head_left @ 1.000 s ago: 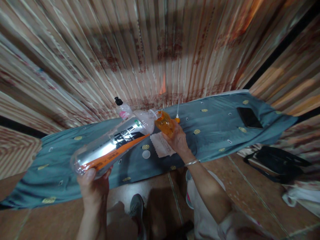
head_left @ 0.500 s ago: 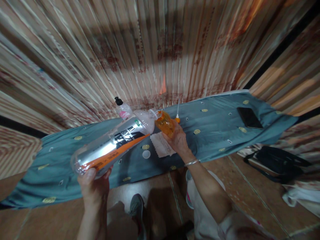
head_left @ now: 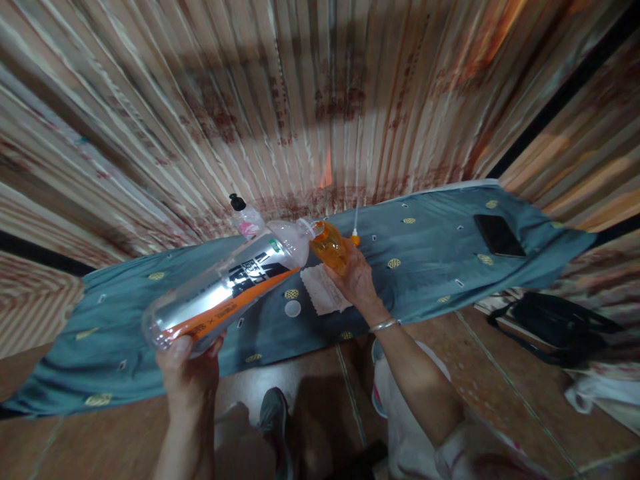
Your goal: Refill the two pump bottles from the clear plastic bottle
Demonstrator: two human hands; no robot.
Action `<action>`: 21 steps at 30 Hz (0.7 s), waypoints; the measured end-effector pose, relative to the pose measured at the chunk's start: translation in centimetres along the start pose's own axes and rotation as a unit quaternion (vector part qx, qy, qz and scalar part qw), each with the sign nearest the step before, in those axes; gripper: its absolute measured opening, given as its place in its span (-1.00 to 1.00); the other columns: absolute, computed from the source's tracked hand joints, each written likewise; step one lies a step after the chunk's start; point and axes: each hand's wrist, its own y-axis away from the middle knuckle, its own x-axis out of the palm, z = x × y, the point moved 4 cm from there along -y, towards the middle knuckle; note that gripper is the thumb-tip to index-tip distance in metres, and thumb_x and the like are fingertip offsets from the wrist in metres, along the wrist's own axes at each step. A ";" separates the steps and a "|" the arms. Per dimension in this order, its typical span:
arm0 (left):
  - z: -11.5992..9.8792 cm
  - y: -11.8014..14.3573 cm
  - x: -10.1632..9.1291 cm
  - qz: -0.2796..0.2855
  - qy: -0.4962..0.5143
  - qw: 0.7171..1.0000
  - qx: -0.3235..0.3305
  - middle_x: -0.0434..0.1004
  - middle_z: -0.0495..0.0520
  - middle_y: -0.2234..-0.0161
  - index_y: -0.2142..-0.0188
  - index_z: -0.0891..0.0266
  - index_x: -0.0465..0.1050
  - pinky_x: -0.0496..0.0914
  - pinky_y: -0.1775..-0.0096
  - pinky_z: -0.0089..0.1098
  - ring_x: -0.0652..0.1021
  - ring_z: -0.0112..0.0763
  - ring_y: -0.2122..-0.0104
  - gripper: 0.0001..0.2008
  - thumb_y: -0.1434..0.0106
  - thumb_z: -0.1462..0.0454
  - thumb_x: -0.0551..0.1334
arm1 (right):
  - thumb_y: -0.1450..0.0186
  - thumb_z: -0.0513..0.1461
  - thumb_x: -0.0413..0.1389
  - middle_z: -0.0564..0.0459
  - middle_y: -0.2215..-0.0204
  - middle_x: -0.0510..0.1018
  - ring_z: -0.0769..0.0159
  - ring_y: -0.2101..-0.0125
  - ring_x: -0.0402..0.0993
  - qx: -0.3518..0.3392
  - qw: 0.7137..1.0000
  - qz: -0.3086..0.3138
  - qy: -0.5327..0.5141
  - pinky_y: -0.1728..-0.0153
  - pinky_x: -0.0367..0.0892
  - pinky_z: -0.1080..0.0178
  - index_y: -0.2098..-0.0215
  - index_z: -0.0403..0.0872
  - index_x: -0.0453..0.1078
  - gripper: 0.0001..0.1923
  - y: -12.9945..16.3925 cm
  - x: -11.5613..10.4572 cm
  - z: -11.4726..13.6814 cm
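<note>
My left hand [head_left: 187,363] grips the lower end of a large clear plastic bottle [head_left: 230,290] with a silver, black and orange label. The bottle is tilted, its uncapped neck up to the right, meeting the mouth of a small orange see-through bottle [head_left: 331,248]. Around that small bottle are the fingers of my right hand [head_left: 354,275], with a bangle at the wrist. Any liquid passing between the two is too faint to make out. Just past my right hand, an orange pump top with a pale tube [head_left: 355,235] lies on the cloth.
A teal patterned cloth [head_left: 425,280] covers the long table. On it are a folded white cloth [head_left: 324,291], a white cap [head_left: 293,309], a black-pump clear bottle [head_left: 246,219] and a dark phone [head_left: 499,235]. A black bag [head_left: 555,327] sits lower right. Striped curtains [head_left: 310,100] hang behind.
</note>
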 end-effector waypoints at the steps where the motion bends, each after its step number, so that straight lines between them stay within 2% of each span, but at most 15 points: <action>1: 0.0 0.0 0.0 0.004 -0.004 1.000 0.002 0.52 -0.10 0.44 0.39 0.20 0.52 0.29 0.67 -0.52 0.49 -0.45 0.57 -0.56 0.35 0.17 0.44 | -0.34 -0.11 0.22 -0.30 -0.12 0.54 -0.02 -0.16 0.50 0.001 1.000 0.001 -0.001 -0.13 0.50 -0.11 -0.39 -0.14 -0.05 -0.20 0.0 0.0 0.0; 6: -0.2 0.0 0.4 0.036 -0.008 0.999 0.026 0.48 -0.10 0.47 0.43 0.21 0.50 0.13 0.73 -0.56 0.45 -0.47 0.61 -0.57 0.34 0.12 0.46 | -0.33 -0.12 0.23 -0.26 -0.12 0.54 -0.03 -0.15 0.51 0.019 1.000 0.008 -0.009 -0.13 0.50 -0.13 -0.39 -0.10 -0.05 -0.19 0.0 0.1 0.0; 11: 0.0 -0.1 0.3 0.018 -0.004 1.000 0.011 0.51 -0.10 0.47 0.37 0.19 0.52 0.32 0.65 -0.50 0.49 -0.43 0.57 -0.54 0.35 0.14 0.46 | -0.33 -0.12 0.23 -0.25 -0.13 0.53 -0.03 -0.17 0.49 0.022 0.999 0.013 -0.019 -0.15 0.47 -0.13 -0.39 -0.09 -0.03 -0.21 -0.1 0.0 0.0; 21: 0.0 0.0 0.3 0.037 -0.003 0.999 0.026 0.44 -0.10 0.48 0.44 0.16 0.46 0.22 0.67 -0.55 0.45 -0.45 0.55 -0.63 0.28 0.12 0.45 | -0.32 -0.10 0.23 -0.28 -0.10 0.54 -0.05 -0.15 0.51 0.044 0.999 0.017 -0.005 -0.14 0.48 -0.15 -0.35 -0.13 0.03 -0.24 -0.1 0.4 0.0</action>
